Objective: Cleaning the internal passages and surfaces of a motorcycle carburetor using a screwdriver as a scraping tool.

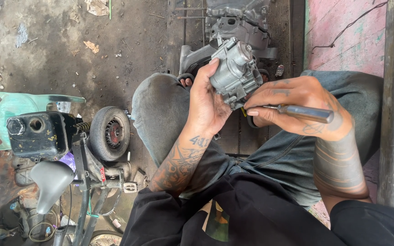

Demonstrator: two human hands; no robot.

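My left hand grips a small grey metal carburetor-like part from below and behind, holding it up over my knees. My right hand holds a screwdriver with a dark handle, its thin shaft pointing left into the underside of the part. Both forearms are tattooed. I am seated with my knees apart, in grey trousers and a black top.
A larger grey engine casting lies on a dark mat beyond my knees. To the left stands a stripped small motorcycle with a wheel, a black tank and a grey seat. A pink wall is at right.
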